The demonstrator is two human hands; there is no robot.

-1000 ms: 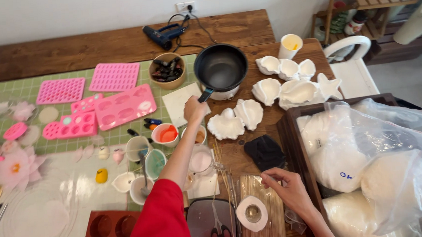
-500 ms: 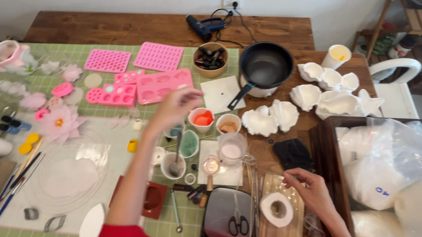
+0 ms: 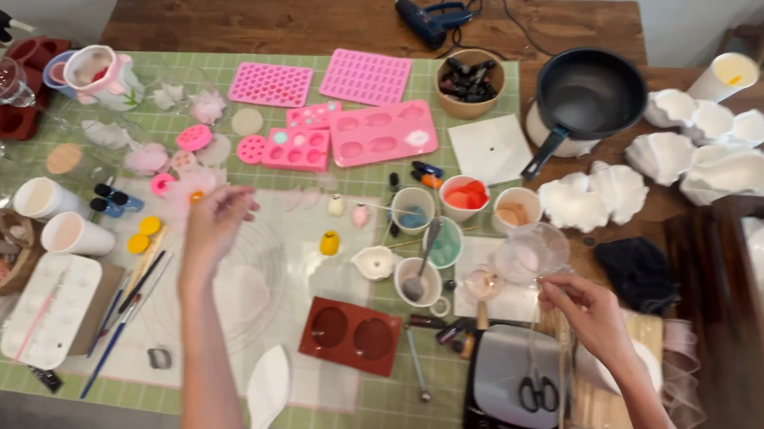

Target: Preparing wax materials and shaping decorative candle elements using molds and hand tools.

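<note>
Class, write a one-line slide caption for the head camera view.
Left hand hovers over the craft table near pink silicone moulds; right hand rests by a digital scale with scissors.

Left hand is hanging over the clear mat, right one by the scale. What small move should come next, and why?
Probably lower the left hand a little further toward the pink flower pieces just beyond it. It hovers open and empty above the clear mat, fingers spread toward them, touching nothing. The right hand sits near the scale; blur hides whether it pinches anything.
</note>
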